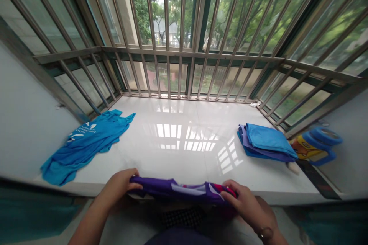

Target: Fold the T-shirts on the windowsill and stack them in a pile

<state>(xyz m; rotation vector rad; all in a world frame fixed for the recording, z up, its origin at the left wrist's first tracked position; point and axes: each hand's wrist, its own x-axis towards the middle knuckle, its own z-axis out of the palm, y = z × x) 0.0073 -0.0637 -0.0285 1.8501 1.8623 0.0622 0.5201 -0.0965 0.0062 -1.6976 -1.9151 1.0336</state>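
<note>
A purple shirt (155, 187) with white and red parts is stretched between my two hands, just in front of the sill's near edge. My left hand (128, 182) pinches its left end between thumb and fingers. At the other end, my right hand (240, 197) grips it beside a red patch. Its lower part hangs out of sight below my hands. To the left on the sill lies a loose, crumpled blue shirt (92, 141) with white print. A stack of folded blue and purple clothes (267, 141) rests at the right.
A blue and yellow jug with a handle (312, 146) stands against the right wall, by a dark flat object (317, 180). Metal window bars (184, 51) enclose the glossy white sill (178, 157) at the back and sides. Teal curtains (31, 214) hang at both lower corners.
</note>
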